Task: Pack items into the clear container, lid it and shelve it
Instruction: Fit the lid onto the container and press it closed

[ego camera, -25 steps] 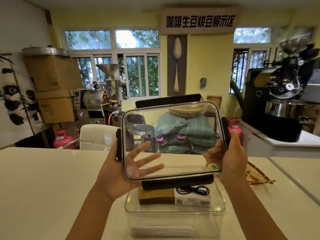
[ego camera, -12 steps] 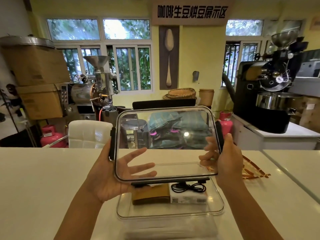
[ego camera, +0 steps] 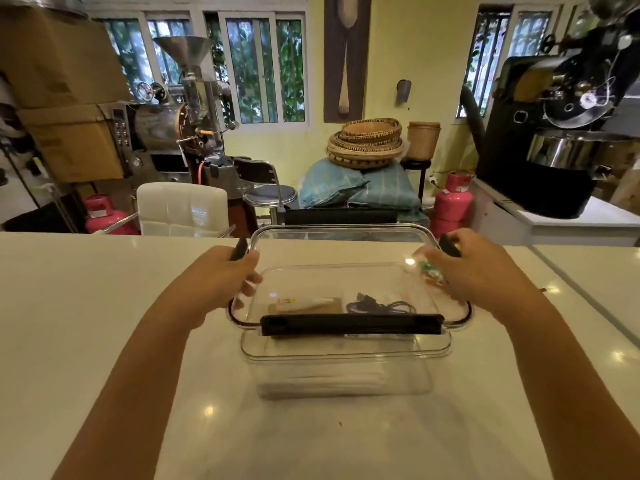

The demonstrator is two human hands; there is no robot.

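Observation:
The clear container (ego camera: 346,372) stands on the white counter in front of me. Inside lie a brown flat box (ego camera: 311,304), a white tube and a coiled black cable (ego camera: 377,306). The clear lid (ego camera: 339,251) with black clasps hovers nearly flat just above the container, its near black clasp (ego camera: 351,323) over the front rim. My left hand (ego camera: 221,282) grips the lid's left edge by its black side clasp. My right hand (ego camera: 474,271) grips the right edge by the other side clasp.
The white counter (ego camera: 104,323) spreads wide on both sides. Behind it stand a white chair (ego camera: 181,209), a black stool, pink gas cylinders (ego camera: 453,202), sacks with woven baskets, and coffee roasters left and right. A second counter (ego camera: 595,258) adjoins at right.
The lid, held upright before the camera earlier, has been tipped flat and lowered onto the container's opening. My view has dropped toward the counter.

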